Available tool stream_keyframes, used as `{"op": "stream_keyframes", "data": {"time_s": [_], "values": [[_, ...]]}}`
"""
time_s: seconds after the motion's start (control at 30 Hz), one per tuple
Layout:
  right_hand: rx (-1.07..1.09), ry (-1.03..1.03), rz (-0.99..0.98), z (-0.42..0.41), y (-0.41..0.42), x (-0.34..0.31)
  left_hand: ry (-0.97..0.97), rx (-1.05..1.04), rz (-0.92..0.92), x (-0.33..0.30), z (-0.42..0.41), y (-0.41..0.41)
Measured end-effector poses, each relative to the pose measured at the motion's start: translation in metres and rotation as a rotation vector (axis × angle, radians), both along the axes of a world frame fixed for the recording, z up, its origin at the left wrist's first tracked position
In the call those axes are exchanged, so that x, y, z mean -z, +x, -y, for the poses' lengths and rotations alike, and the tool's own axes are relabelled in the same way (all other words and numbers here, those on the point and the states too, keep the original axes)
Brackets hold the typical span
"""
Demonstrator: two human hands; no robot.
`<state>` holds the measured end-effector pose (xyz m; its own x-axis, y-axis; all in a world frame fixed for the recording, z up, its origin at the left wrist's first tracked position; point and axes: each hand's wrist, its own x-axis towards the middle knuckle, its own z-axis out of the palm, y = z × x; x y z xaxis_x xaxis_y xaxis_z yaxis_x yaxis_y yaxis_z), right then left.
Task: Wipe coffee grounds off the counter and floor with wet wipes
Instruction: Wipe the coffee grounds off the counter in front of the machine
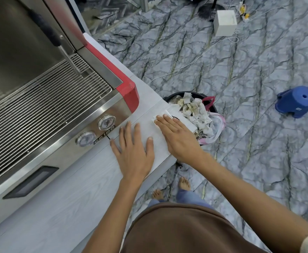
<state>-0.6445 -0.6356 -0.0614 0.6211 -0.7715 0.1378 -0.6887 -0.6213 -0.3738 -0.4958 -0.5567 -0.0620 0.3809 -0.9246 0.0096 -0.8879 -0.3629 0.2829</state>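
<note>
My right hand (177,136) lies flat on a white wet wipe (161,115), pressing it onto the pale wood-grain counter (61,203) near the counter's right edge. Only a corner of the wipe shows past my fingertips. A small dark smear of coffee grounds (176,117) sits on the counter just beyond my fingers. My left hand (134,152) rests flat on the counter beside it, fingers spread, holding nothing.
A steel and red espresso machine (45,99) fills the counter to the left. Below the counter edge stands a black bin (195,114) full of used wipes. On the marbled floor (240,143) are a blue stool (297,104), a white box (225,22) and cables (191,64). Bare feet (184,183) are below.
</note>
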Motion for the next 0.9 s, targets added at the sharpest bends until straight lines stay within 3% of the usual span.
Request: {"op": "stream_keyframes", "data": {"time_s": [0.47,0.73,0.9], "values": [[-0.063,0.081,0.042,0.054,-0.035,-0.003,-0.003,-0.064,0.032,0.007,0.037,-0.027],[0.038,0.200,0.102,0.095,-0.063,-0.011,0.001,-0.066,0.032,0.005,0.037,-0.027],[0.043,0.126,0.158,0.073,-0.054,-0.019,-0.002,-0.066,0.017,0.005,0.036,-0.026]]}}
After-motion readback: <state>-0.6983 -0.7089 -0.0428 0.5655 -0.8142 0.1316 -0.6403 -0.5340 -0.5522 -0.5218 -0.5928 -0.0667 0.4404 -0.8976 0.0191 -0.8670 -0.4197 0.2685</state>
